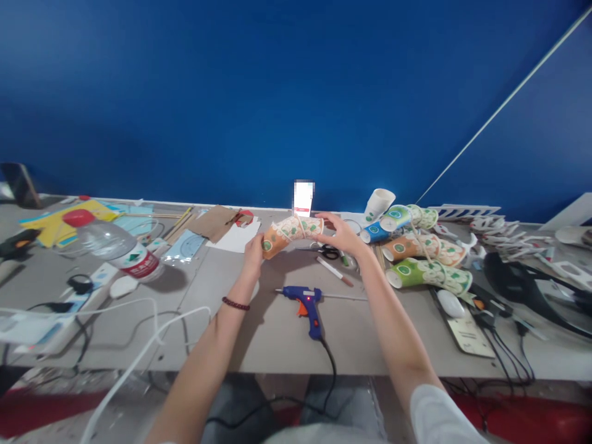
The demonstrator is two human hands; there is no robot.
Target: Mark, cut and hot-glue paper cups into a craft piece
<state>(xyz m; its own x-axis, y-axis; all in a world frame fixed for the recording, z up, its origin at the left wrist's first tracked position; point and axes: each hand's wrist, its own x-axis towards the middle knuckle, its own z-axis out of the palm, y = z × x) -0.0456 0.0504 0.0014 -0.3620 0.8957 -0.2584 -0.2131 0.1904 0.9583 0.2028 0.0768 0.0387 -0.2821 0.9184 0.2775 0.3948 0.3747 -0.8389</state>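
Two orange patterned paper cups (pixel 292 233), joined into one curved piece with a cord around the middle, are held above the table. My left hand (pixel 254 251) grips the left end, near the round green-marked base. At the right end my right hand (pixel 341 234) curls its fingers and thumb around the cup. Below them lies a blue hot glue gun (pixel 305 298) with an orange trigger, a lit red light and a glue stick at its back. A white-barrelled pen (pixel 335 271) and black scissors (pixel 329 251) rest under my right hand.
On the right are similar joined cups in green (pixel 428 275), orange (pixel 423 248) and blue (pixel 380 229), plus a white cup (pixel 379 203). A red-capped bottle (pixel 118 250), power strip (pixel 87 302) and cables are left. A lit phone (pixel 303 197) leans against the blue wall.
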